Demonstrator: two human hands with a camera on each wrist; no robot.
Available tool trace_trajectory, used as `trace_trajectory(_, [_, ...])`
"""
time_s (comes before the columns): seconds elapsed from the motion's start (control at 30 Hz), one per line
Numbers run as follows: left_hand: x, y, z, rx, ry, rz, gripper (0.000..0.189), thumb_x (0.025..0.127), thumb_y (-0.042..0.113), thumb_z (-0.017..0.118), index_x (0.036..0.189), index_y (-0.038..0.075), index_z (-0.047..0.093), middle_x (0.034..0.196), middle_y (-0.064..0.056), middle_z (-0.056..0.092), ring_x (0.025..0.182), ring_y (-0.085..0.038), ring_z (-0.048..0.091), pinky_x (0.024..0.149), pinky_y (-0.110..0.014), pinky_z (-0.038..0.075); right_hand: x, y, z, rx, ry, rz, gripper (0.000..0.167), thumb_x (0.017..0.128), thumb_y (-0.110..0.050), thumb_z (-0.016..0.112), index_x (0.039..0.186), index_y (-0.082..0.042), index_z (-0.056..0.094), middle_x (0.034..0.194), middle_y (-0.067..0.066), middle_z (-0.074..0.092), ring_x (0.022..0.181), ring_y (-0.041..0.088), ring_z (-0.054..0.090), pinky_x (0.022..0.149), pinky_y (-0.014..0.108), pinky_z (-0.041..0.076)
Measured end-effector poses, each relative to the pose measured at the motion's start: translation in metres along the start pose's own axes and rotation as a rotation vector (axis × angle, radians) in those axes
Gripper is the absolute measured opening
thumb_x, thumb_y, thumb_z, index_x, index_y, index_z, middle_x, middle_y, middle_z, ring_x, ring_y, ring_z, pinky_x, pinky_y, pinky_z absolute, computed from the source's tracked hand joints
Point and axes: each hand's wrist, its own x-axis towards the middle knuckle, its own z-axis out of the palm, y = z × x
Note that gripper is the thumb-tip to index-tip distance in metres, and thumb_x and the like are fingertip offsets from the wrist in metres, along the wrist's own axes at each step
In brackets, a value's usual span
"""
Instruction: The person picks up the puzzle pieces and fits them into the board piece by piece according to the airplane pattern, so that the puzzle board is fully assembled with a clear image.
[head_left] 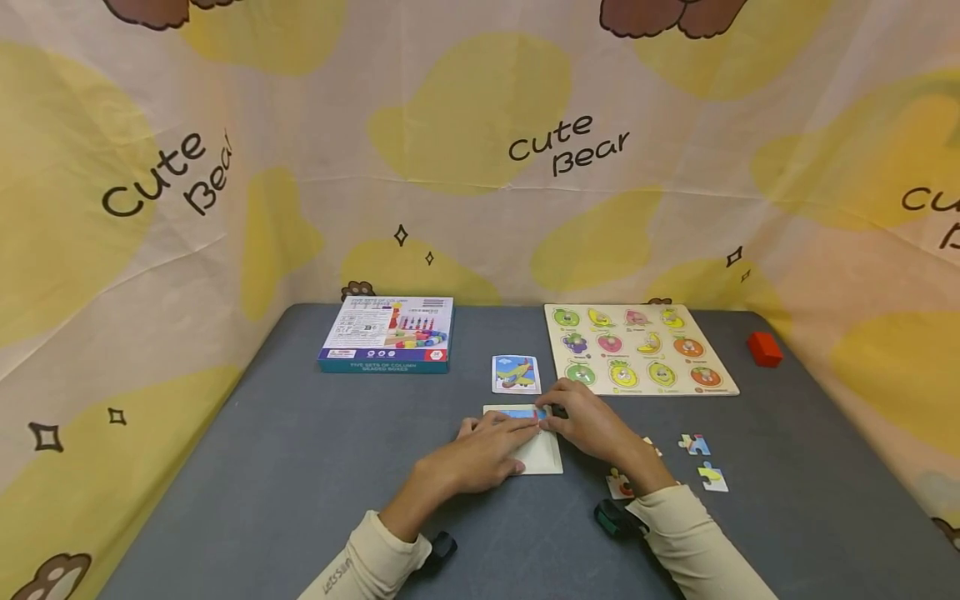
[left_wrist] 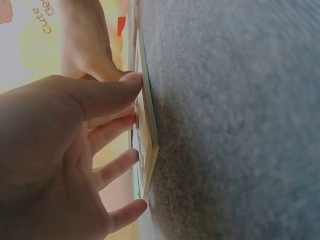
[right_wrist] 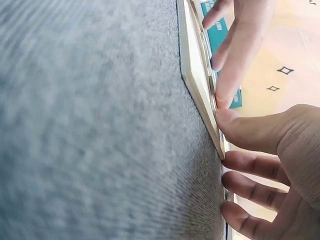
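A small pale puzzle tray (head_left: 543,458) lies flat on the grey table, with a blue picture section (head_left: 517,412) along its far side. My left hand (head_left: 480,454) lies across the tray, fingers extended over the picture section and thumb lower on the board. At the tray's far right corner, my right hand (head_left: 585,421) touches the picture section with its thumb (right_wrist: 229,117). Its other fingers reach past the board's corner. Both hands' fingertips nearly meet there, partly hiding the pieces. Loose jigsaw pieces (head_left: 694,444) lie to the right, some partly covered by the right forearm.
Just beyond the tray lies an airplane picture card (head_left: 516,373). A wooden fruit board (head_left: 645,350) stands behind the right hand, with a red block (head_left: 764,349) farther right. At the back left is a flat toy box (head_left: 388,335). Printed cloth (head_left: 465,167) surrounds the table.
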Motion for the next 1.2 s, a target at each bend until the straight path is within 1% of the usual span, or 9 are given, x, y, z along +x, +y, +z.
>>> trace_trajectory(0.17, [-0.001,0.000,0.000,-0.018,-0.010,-0.011,0.064,0.107,0.029,0.064,0.166,0.024,0.040,0.171,0.009,0.036,0.152,-0.026,0.036,0.107,-0.055,0.034,-0.005,0.005,-0.012,0.048,-0.066,-0.018,0.032,0.101,-0.012,0.072,0.132,-0.005,0.073,0.124,0.009,0.069,0.115,0.027,0.064,0.099,0.053,0.051])
trace_trajectory(0.27, [0.000,-0.001,-0.001,-0.034,-0.014,-0.016,0.064,0.106,0.029,0.066,0.165,0.024,0.041,0.171,0.009,0.037,0.152,-0.026,0.035,0.107,-0.055,0.033,-0.012,0.011,-0.023,0.052,-0.100,-0.002,0.034,0.101,-0.010,0.072,0.135,-0.006,0.071,0.127,0.010,0.070,0.119,0.030,0.063,0.101,0.055,0.050])
trace_trajectory(0.43, [0.000,-0.001,-0.002,-0.049,-0.015,-0.026,0.063,0.106,0.029,0.066,0.164,0.024,0.043,0.171,0.009,0.037,0.152,-0.027,0.035,0.108,-0.055,0.032,-0.028,0.023,-0.040,0.028,-0.117,0.029,0.033,0.095,-0.010,0.079,0.128,-0.006,0.075,0.123,0.008,0.071,0.116,0.030,0.064,0.099,0.054,0.050])
trace_trajectory(0.63, [-0.001,-0.002,-0.002,-0.062,-0.008,-0.029,0.064,0.105,0.029,0.067,0.164,0.024,0.042,0.170,0.007,0.038,0.152,-0.027,0.035,0.109,-0.055,0.031,-0.048,0.033,-0.052,-0.019,-0.124,0.028,0.031,0.090,-0.014,0.084,0.120,-0.007,0.079,0.119,0.005,0.072,0.113,0.029,0.062,0.100,0.055,0.047])
trace_trajectory(0.73, [-0.001,-0.002,-0.002,-0.071,-0.001,-0.026,0.064,0.105,0.028,0.067,0.164,0.023,0.043,0.170,0.007,0.039,0.152,-0.027,0.035,0.109,-0.056,0.031,-0.057,0.038,-0.054,-0.025,-0.120,0.034,0.029,0.089,-0.018,0.085,0.117,-0.009,0.080,0.115,0.002,0.071,0.111,0.027,0.061,0.098,0.053,0.047])
trace_trajectory(0.87, [-0.001,-0.003,-0.002,-0.075,0.007,-0.021,0.064,0.105,0.027,0.068,0.163,0.023,0.044,0.169,0.006,0.040,0.151,-0.028,0.036,0.109,-0.056,0.032,-0.065,0.044,-0.055,-0.037,-0.104,0.047,0.024,0.089,-0.019,0.085,0.112,-0.012,0.081,0.109,-0.003,0.067,0.106,0.021,0.058,0.094,0.048,0.048])
trace_trajectory(1.07, [0.000,-0.002,-0.001,-0.075,0.002,-0.025,0.065,0.104,0.028,0.069,0.164,0.024,0.043,0.169,0.006,0.040,0.151,-0.028,0.036,0.108,-0.055,0.032,-0.070,0.050,-0.054,-0.078,-0.080,0.048,0.018,0.088,-0.019,0.086,0.105,-0.016,0.082,0.105,-0.007,0.065,0.102,0.018,0.057,0.092,0.046,0.048])
trace_trajectory(1.2, [0.000,-0.002,0.001,-0.083,0.011,-0.026,0.067,0.104,0.028,0.069,0.164,0.023,0.042,0.170,0.006,0.039,0.151,-0.028,0.035,0.108,-0.055,0.031,-0.071,0.052,-0.052,-0.077,-0.067,0.036,0.017,0.087,-0.021,0.088,0.103,-0.016,0.082,0.101,-0.008,0.065,0.100,0.017,0.057,0.090,0.044,0.048])
